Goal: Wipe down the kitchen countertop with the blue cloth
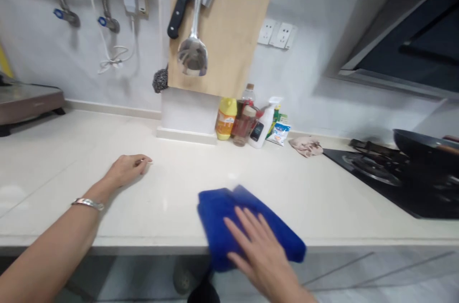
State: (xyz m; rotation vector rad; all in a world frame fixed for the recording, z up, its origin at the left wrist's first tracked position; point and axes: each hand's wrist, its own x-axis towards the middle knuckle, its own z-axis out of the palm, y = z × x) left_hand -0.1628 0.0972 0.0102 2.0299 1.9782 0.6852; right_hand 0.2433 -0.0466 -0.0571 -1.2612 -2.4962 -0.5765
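A blue cloth (218, 212) lies folded on the pale countertop, its near side hanging over the front edge. My right hand (256, 250) presses flat on top of it, fingers stretched and slightly spread. Farther left, my left hand (127, 170) rests on the counter with its fingers curled closed; I see nothing held in them. A silver bracelet (88, 204) circles the left wrist.
Against the back wall stand a yellow bottle (226, 119), a brown-red bottle (244, 126), a white spray bottle (263, 124) and small packets (279, 132). A crumpled rag (307, 146) lies beside a black gas hob (387, 183) with a wok (423, 152). A spatula (193, 52) hangs above.
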